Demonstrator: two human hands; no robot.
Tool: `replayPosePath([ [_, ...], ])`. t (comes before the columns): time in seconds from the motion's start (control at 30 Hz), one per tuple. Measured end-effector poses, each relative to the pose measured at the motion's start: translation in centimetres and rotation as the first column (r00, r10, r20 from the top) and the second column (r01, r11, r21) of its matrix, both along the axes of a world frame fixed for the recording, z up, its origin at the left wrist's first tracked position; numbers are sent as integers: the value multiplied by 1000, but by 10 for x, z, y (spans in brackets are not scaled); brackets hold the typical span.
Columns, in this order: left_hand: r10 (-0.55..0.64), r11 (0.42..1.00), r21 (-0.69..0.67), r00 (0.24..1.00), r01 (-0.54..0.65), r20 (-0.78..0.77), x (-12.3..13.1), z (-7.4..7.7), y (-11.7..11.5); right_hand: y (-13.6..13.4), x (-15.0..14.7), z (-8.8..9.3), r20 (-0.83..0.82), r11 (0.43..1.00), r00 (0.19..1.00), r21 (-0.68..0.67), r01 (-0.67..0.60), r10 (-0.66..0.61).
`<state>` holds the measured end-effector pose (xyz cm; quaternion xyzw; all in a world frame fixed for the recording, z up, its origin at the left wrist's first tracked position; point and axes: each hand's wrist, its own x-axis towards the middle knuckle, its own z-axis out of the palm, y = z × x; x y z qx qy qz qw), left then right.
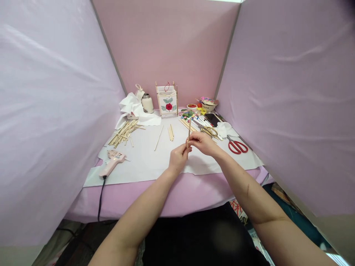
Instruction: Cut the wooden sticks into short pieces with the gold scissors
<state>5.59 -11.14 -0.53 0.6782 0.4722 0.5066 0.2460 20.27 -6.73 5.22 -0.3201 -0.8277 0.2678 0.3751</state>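
- Two hands, the left hand (pixel 179 158) and the right hand (pixel 203 143), meet in front of the body, each closed in a tight pinch on one thin wooden stick (pixel 189 129), which stands nearly upright between them.
- Directly under the grip lies a white paper sheet (pixel 146 166), spread over a pink cloth (pixel 166 195).
- Far ahead and to the right of the grip sits a woven bowl (pixel 208 105), heaped with colourful craft bits too small to tell apart.
- Just left of that bowl is a small round dish (pixel 192 107), showing red inside.
- Straight ahead of the grip stands a square stick-framed lantern (pixel 166 99), its panel bearing a red flower and green leaves.
- Left of the lantern stands a capped pale jar (pixel 147 103); its contents are hidden.
- Left of the grip lies a heap of loose wooden sticks (pixel 123 133).
- Nearer, on the left, rests a pink hot glue gun (pixel 112 162).
- To the right of the grip lie red-handled scissors (pixel 237 146).
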Motion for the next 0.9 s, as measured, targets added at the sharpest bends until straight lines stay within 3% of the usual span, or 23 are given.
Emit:
replayPosePath([
  [0.2,29,998,62,999,-27,-42,-1,0,0,-2,-2,2,-89,989,994,-128,-72,61],
  [0.37,25,1000,9,999,-25,-42,0,-3,1,-1,-4,0,-40,997,999,-65,-29,26],
  [0.6,31,999,-3,997,-32,-69,0,5,0,1,-1,4,4,1000,1000,26,-9,9],
  [0.73,65,997,-30,990,-70,-128,3,4,1,-1,-2,4,-6,999,1000,31,-27,28],
  [0.9,81,997,2,992,-81,-96,2,5,-2,2,3,-1,-39,999,999,-25,-36,35],
])
